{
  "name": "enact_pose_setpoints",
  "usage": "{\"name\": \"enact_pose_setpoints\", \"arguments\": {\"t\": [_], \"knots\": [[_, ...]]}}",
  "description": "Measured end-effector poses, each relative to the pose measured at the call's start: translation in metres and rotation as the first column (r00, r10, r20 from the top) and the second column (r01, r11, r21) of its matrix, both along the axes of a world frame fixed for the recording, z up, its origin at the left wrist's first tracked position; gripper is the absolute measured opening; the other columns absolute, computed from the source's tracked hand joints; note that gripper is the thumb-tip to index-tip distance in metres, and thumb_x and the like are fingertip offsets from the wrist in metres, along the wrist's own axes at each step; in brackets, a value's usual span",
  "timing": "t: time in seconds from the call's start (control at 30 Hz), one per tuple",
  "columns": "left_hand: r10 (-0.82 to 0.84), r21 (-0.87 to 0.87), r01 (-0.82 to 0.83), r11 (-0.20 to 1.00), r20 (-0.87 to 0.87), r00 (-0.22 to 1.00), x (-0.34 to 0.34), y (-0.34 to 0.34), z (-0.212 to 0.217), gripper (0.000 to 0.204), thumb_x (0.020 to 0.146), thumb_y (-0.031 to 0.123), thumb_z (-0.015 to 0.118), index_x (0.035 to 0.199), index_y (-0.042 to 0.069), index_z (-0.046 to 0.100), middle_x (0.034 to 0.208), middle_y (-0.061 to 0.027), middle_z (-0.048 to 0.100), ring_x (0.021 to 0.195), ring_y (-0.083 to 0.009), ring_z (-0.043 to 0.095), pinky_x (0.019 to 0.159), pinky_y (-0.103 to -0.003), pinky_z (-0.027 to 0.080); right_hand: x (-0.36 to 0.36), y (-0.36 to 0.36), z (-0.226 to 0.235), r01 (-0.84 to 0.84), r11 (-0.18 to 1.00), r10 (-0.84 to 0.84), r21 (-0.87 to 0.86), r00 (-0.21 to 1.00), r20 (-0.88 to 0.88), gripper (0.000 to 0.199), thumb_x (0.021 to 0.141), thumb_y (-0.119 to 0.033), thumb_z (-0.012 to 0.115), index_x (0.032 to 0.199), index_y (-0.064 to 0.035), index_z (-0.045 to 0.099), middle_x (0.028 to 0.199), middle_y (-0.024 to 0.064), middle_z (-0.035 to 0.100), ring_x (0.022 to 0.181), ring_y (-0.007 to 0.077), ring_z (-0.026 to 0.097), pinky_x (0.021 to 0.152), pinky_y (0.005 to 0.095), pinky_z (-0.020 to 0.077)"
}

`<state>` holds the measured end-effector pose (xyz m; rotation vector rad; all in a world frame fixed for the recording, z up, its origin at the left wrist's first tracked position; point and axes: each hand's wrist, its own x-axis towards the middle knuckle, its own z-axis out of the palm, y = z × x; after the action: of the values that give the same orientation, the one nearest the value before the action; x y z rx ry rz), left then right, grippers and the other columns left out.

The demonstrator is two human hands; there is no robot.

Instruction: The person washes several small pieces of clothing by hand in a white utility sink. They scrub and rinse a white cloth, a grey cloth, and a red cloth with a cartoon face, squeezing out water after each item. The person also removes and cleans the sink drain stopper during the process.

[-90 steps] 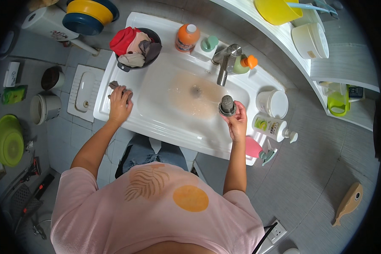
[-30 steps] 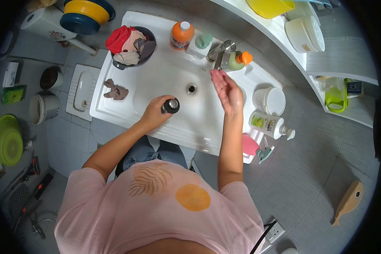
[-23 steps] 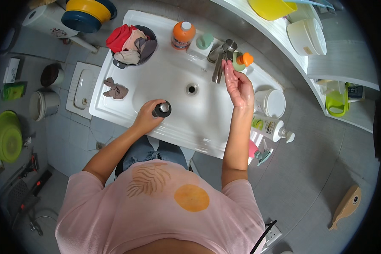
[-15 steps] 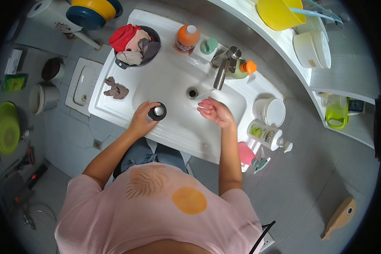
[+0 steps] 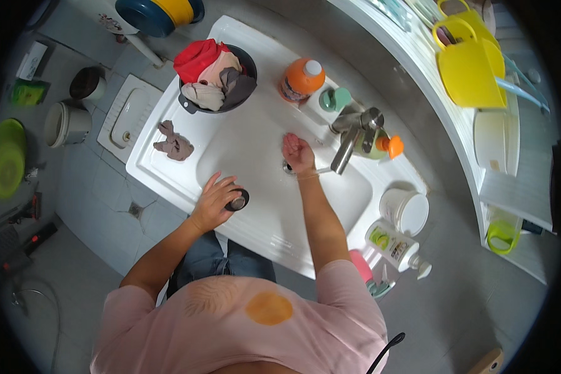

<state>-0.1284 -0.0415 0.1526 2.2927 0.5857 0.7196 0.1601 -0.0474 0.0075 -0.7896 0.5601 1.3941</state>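
Observation:
My left hand (image 5: 212, 202), at the near edge of the sink, is closed around a small dark cylinder with a silver top (image 5: 238, 200); its kind I cannot make out. Over the white washbasin (image 5: 243, 149), my right hand (image 5: 298, 153) is palm up with the fingers loosely curled and nothing visible in it. A thin stream of water from the metal faucet (image 5: 349, 146) reaches the right wrist. Partly covered by that hand, the drain (image 5: 287, 167) lies below. A crumpled grey-brown cloth (image 5: 173, 143) rests on the left ledge.
A dark basin (image 5: 246, 87) of red, beige and grey clothes stands at the back left. Beside it are an orange bottle (image 5: 302, 80) and a green-capped white bottle (image 5: 328, 105). A white tub (image 5: 404, 210) and a pump bottle (image 5: 393, 246) line the right edge, below a curved shelf (image 5: 411, 81).
My right hand has moved left and away from me, bringing its wrist to the water stream. My left hand still holds the dark cylinder, with its fingers shifted over it. The view has turned slightly.

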Motion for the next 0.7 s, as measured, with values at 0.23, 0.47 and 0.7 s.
{"name": "enact_pose_setpoints", "arguments": {"t": [0.23, 0.47, 0.7], "knots": [[0.044, -0.037, -0.045, 0.998, -0.025, 0.999, -0.003, 0.001, -0.002, 0.036, 0.061, 0.002, 0.068, 0.093, 0.007, 0.051, 0.097, -0.0100, 0.061, 0.104, -0.0310, 0.053, 0.096, -0.051, 0.030, -0.076, -0.005, -0.034, -0.749, 0.662, 0.746, -0.038, 0.663, -0.062, 0.027, 0.085, -0.026, 0.047, 0.097, -0.0045, 0.058, 0.095, 0.0106, 0.062, 0.082, 0.0237, 0.061, 0.075, 0.0372, 0.0483], [0.048, -0.012, -0.048, 0.999, -0.009, 0.999, -0.006, 0.001, 0.000, 0.034, 0.062, 0.001, 0.064, 0.093, 0.007, 0.053, 0.098, -0.0084, 0.060, 0.104, -0.0289, 0.053, 0.095, -0.048, 0.033, -0.048, 0.031, -0.029, -0.237, 0.972, 0.229, -0.005, 0.932, 0.283, 0.024, 0.088, -0.024, 0.041, 0.096, -0.0035, 0.052, 0.095, 0.0113, 0.058, 0.091, 0.0229, 0.057, 0.082, 0.0350, 0.0472], [0.025, -0.025, -0.025, 0.999, 0.001, 1.000, 0.005, 0.005, 0.005, 0.033, 0.063, 0.001, 0.064, 0.093, 0.006, 0.053, 0.097, -0.0093, 0.060, 0.102, -0.0290, 0.054, 0.093, -0.046, 0.036, -0.055, -0.035, -0.026, -0.985, 0.168, 0.978, 0.033, 0.171, 0.118, 0.029, 0.087, -0.022, 0.046, 0.106, -0.0013, 0.055, 0.102, 0.0125, 0.060, 0.093, 0.0226, 0.059, 0.081, 0.0378, 0.0485]]}}
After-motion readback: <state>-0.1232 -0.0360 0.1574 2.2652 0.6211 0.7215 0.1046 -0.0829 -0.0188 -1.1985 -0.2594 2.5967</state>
